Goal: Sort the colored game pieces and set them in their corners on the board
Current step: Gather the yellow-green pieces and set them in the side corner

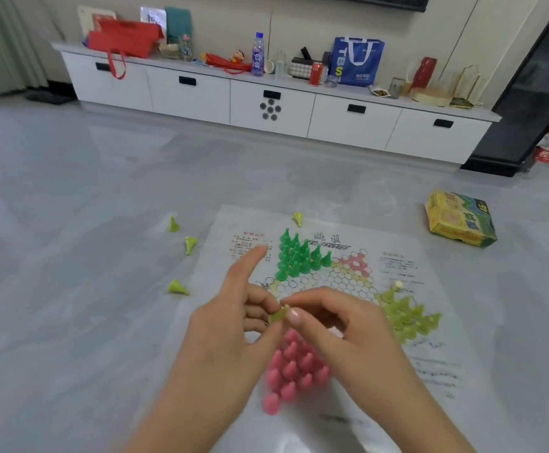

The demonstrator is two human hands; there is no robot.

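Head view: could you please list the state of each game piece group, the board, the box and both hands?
Dark green pieces: upright, grouped in the far corner.
Pink pieces: upright, grouped in the near corner.
Seated yellow-green pieces: grouped in the right corner.
Loose yellow-green pieces: scattered, mostly off the board.
Board: flat on the floor.
Box: on the floor.
Left hand, right hand: pinch one held piece.
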